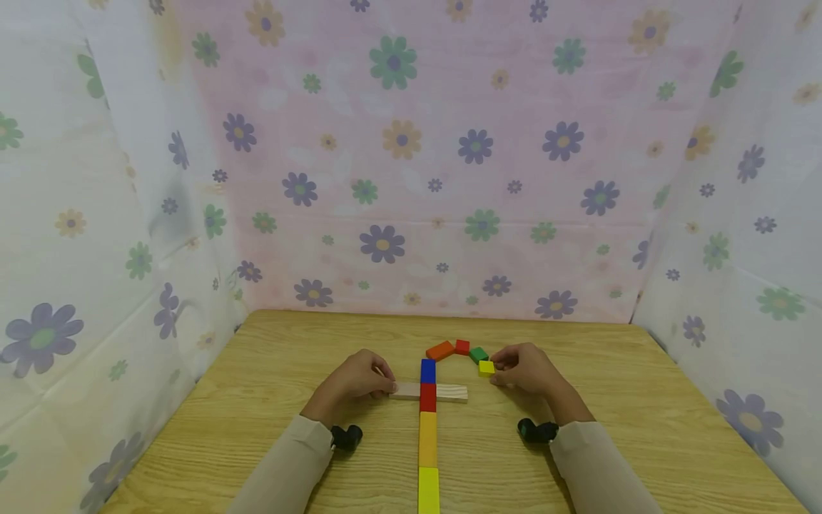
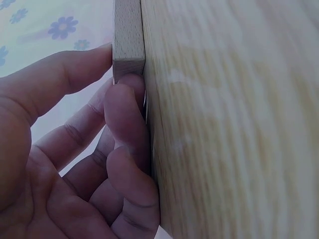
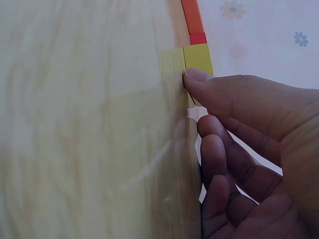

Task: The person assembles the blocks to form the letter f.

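With thumb and fingers, my left hand holds the outer end of a plain wooden block, which lies flat on the table. That block meets the left side of a red block in a straight column; another plain wooden piece sticks out to the right. My right hand pinches a small yellow block, its thumb on the near side in the right wrist view. The yellow block sits at the end of a curve made of a green block, a small red cube and an orange block.
Below the red block, the column runs toward me with an orange-yellow block and a long yellow block. A blue block tops it, near the orange one. Flowered cloth hangs behind the wooden table and along both sides.
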Motion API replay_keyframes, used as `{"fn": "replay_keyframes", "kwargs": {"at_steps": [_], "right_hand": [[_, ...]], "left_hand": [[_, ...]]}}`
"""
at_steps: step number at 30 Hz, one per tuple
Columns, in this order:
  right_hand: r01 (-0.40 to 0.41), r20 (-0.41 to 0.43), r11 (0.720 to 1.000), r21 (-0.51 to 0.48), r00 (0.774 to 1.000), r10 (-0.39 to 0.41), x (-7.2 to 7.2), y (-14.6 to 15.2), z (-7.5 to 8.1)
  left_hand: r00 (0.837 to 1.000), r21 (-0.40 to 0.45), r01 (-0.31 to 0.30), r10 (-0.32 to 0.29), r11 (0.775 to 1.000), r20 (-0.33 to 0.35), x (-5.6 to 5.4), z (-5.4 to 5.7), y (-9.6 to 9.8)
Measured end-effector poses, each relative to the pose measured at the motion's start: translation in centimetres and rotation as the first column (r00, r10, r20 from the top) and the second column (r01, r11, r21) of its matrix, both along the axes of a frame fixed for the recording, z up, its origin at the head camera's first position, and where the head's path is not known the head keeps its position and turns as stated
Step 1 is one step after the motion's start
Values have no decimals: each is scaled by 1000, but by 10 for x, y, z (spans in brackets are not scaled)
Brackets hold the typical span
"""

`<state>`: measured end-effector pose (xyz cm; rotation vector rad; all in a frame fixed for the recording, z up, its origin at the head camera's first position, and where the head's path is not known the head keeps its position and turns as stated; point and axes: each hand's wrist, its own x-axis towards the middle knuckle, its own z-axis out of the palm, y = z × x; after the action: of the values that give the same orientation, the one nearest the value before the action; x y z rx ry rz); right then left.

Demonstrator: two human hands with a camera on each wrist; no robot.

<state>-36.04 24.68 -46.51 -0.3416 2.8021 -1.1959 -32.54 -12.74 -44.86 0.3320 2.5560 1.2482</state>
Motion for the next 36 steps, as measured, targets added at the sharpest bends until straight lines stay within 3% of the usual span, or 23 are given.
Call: {"fn": "replay_keyframes", "kwargs": {"at_steps": [19,29,36], "right_hand": [[15,30,999,-38,999,-14,2,3,-4],[12,39,998,-65,999,-9,-2,4,-6],[-6,38,998,-55,999,8,-2,5,-1]], "left_hand": [[1000,10,0,0,1000,-14,-4,-13,0],[1000,-30,7,-7,1000,-30,-5,-8,-2],[999,-55,-33,32,998,-7,-6,-6,-4]]}}
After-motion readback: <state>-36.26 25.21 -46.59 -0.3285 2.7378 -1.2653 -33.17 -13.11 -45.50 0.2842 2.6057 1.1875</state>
